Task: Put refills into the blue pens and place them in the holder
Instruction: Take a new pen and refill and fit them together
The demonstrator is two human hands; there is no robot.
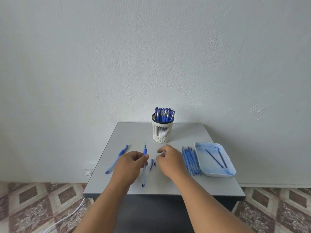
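**A:** What did the view from the head camera show?

**B:** A grey table [218,185] stood against a white wall. The left hand [130,163] pinched an uncapped pen [144,167] at the grip between thumb and fingertips, tip pointing away toward the wall. The right hand [170,159] hovered just beside it with fingers loosely curled; I could not tell whether it held anything.

**A:** Where was everything else?

**B:** A loose cap [151,164] lay on the table between the two hands. A capped pen [117,158] lay well to the left. At the back stood the white holder [162,132], already packed with blue pens [164,114]. To the right lay a bundle of barrels or refills [191,161], touching a white tray [201,163] that held two dark refills [217,158].

**A:** What might have gone wrong?

**B:** In my judgement, the exposed tip could have smeared ink, as the stained tray suggested. The small cap could have been knocked away by the right hand. The crowded holder might have resisted another pen and tipped if pushed hard.
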